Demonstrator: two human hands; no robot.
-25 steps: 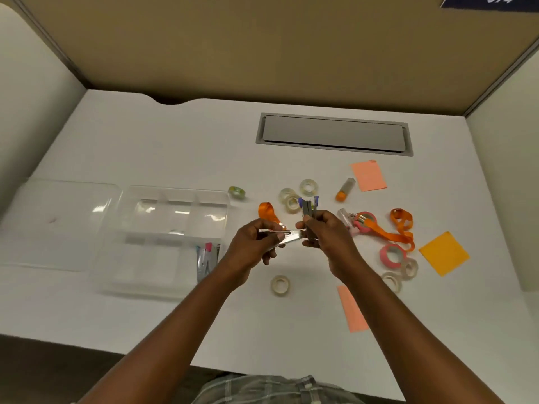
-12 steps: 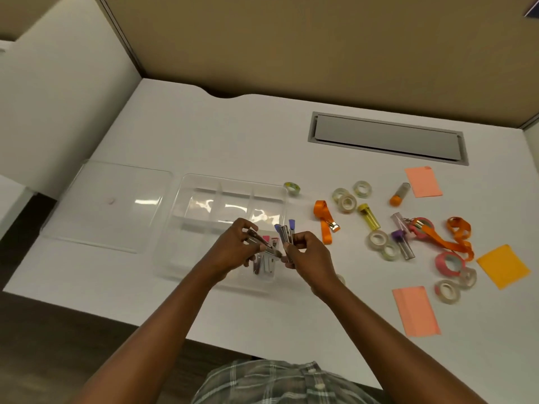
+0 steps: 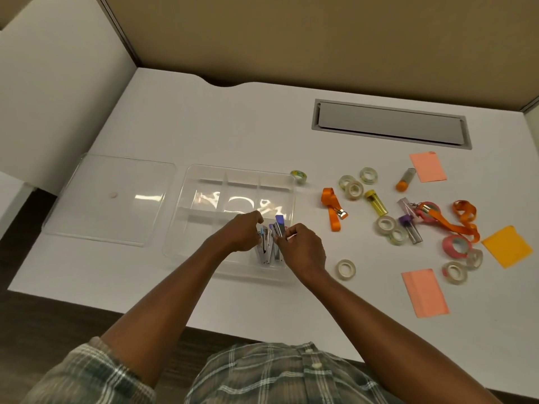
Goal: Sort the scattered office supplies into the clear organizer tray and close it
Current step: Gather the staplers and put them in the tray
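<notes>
Over tray (image 3: 186, 205) near-right compartment, at 5 o'clock: my left hand (image 3: 242, 233) pinches metal stapler (image 3: 264, 243), right hand (image 3: 303, 249) grips purple-ended staplers (image 3: 278, 228). I judge these small, stiff, slick; hold mid-body.

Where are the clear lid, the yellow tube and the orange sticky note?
clear lid (image 3: 116, 199): head view, middle of its flat top.
yellow tube (image 3: 376, 203): head view, mid-body.
orange sticky note (image 3: 507, 246): head view, centre of the paper.
</notes>
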